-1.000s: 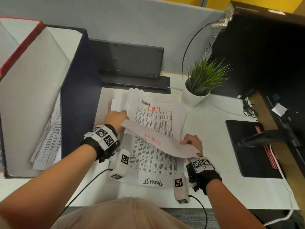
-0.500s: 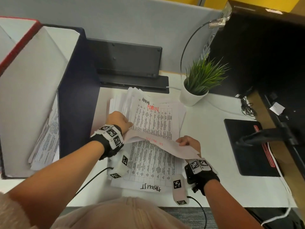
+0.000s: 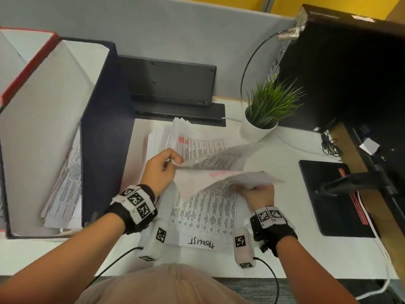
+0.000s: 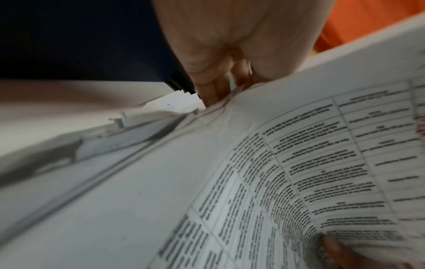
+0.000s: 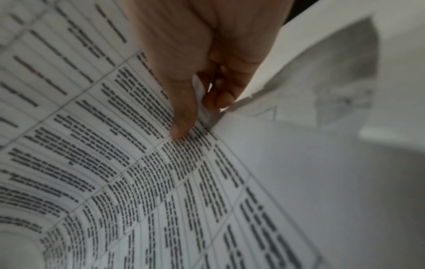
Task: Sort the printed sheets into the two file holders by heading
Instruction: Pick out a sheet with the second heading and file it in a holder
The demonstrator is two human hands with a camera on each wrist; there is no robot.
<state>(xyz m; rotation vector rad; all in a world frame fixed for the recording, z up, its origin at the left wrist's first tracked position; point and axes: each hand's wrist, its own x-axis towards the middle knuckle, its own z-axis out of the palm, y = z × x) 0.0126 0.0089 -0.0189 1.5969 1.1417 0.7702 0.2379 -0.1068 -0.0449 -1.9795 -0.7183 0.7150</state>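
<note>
A printed sheet (image 3: 221,170) hangs bowed above the paper stack (image 3: 203,216) on the desk. My left hand (image 3: 175,161) pinches its left corner, and in the left wrist view my left hand (image 4: 227,91) has its fingers curled on that corner. My right hand (image 3: 252,188) grips its right part from below; in the right wrist view my right hand (image 5: 197,111) shows the thumb on the print and fingers behind. I cannot tell if one sheet or two are lifted. The navy file holder (image 3: 105,150) at left contains sheets (image 3: 65,189). The red-edged holder (image 3: 28,66) stands beyond it.
A potted plant (image 3: 265,113) stands just right of the stack's far end. A black slab (image 3: 166,82) leans on the partition behind the stack. A black mouse pad (image 3: 328,194) lies to the right, beneath a dark cabinet (image 3: 350,73) with cables.
The lifted sheet has risen off the stack and bowed upward between my hands. Both hands stay almost where they were. A red-headed sheet farther back in the stack now shows.
</note>
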